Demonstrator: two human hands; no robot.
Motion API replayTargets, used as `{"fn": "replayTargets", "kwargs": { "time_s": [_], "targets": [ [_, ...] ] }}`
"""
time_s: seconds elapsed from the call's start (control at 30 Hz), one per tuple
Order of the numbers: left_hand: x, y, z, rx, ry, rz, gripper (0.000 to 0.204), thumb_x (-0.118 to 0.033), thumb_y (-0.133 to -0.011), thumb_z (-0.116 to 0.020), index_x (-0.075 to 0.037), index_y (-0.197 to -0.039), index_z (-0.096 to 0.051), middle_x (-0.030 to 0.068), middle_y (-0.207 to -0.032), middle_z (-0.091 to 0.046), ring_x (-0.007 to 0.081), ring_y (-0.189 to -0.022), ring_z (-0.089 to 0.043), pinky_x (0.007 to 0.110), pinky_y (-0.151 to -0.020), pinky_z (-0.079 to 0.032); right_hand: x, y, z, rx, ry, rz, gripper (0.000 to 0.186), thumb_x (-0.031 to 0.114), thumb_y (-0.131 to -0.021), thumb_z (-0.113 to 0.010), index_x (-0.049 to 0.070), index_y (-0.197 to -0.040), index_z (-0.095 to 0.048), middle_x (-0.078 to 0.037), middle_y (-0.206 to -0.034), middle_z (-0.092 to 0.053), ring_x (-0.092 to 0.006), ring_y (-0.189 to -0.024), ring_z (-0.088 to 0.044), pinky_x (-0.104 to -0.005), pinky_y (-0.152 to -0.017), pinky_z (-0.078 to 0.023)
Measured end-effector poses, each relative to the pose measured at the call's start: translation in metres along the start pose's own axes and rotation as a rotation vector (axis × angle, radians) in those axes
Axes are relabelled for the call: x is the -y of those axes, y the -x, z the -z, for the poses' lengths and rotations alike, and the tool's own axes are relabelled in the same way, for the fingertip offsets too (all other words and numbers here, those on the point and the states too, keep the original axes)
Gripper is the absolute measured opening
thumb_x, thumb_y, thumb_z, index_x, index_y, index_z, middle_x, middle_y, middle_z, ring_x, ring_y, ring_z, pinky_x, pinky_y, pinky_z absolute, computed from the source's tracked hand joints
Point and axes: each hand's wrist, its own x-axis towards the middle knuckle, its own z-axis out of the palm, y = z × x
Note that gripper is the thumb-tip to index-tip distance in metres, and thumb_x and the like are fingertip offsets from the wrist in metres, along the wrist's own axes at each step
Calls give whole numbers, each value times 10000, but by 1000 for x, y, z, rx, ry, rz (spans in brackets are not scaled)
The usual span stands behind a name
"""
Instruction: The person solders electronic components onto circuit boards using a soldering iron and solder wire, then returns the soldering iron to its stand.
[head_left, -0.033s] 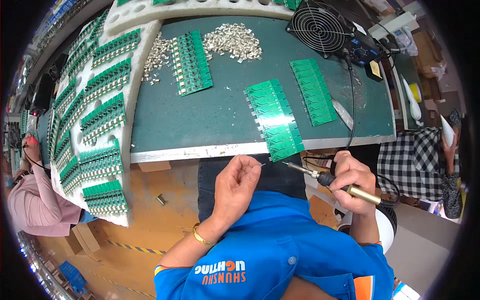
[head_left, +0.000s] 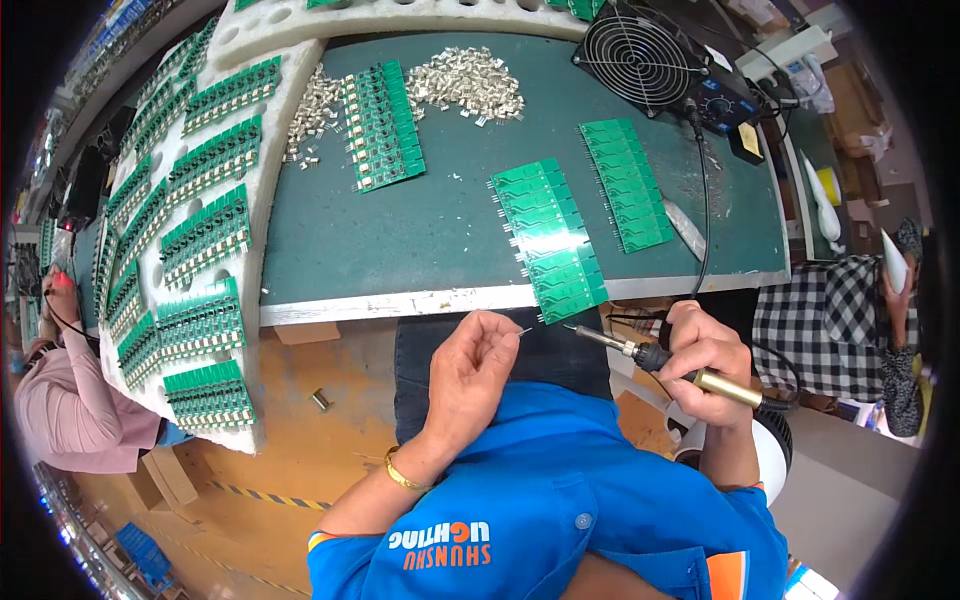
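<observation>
My right hand [head_left: 708, 362] is closed round a soldering iron [head_left: 722, 388], whose tip points left towards the near end of a green circuit board panel [head_left: 545, 240]. That panel lies flat, its near corner jutting past the table's front edge, with metal pins along its left side. Left of the iron tip, my left hand [head_left: 472, 368] pinches a thin piece of solder wire [head_left: 525, 331]; only its short end shows beyond the fingers. Wire and iron tip are apart, both close to the panel's near corner. A second green panel [head_left: 627, 185] lies to the right.
A panel with white connectors [head_left: 385, 125] lies beside loose white connectors [head_left: 465, 82]. White foam [head_left: 285, 120] at left carries several filled panels. A fan [head_left: 645, 60] and a control box [head_left: 725, 100] stand far right, a cable [head_left: 704, 220] crossing the table [head_left: 400, 235]. Other people sit on both sides.
</observation>
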Motion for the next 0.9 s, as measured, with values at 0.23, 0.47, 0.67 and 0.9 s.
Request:
{"fn": "replayTargets", "kwargs": {
  "time_s": [0.23,0.47,0.67,0.9],
  "targets": [
    [-4,0,1,-1,-322,-232,31,-18,-862,-671,-8,-886,-653,32,-756,-572,79,-589,-507,248,-512,-402,1,-16,6,83,-32,-66,196,-43,-618,-696,84,-768,-699,-15,-732,-478,-176,-676,-470,-308,-604,-365],
    [-21,-6,-2,-108,-457,-403,52,16,-813,-695,-14,-847,-668,79,-749,-586,149,-595,-567,291,-526,-453,-7,-22,12,131,-94,-89,204,-54,-618,-692,86,-766,-704,-14,-747,-474,-163,-690,-474,-293,-603,-368],
    [-16,-13,-1,-50,-554,-491,50,37,-827,-688,15,-861,-659,63,-795,-592,110,-643,-571,250,-559,-475,-14,-25,12,161,-118,-100,200,-58,-627,-689,87,-765,-702,-16,-747,-484,-152,-687,-477,-281,-585,-361],
    [-18,-14,0,-43,-518,-441,69,25,-845,-677,18,-860,-610,56,-770,-570,97,-621,-539,239,-552,-452,-22,-24,16,160,-159,-95,133,11,-664,-694,69,-785,-692,-44,-759,-508,-157,-684,-488,-284,-584,-369]
  ]
}}
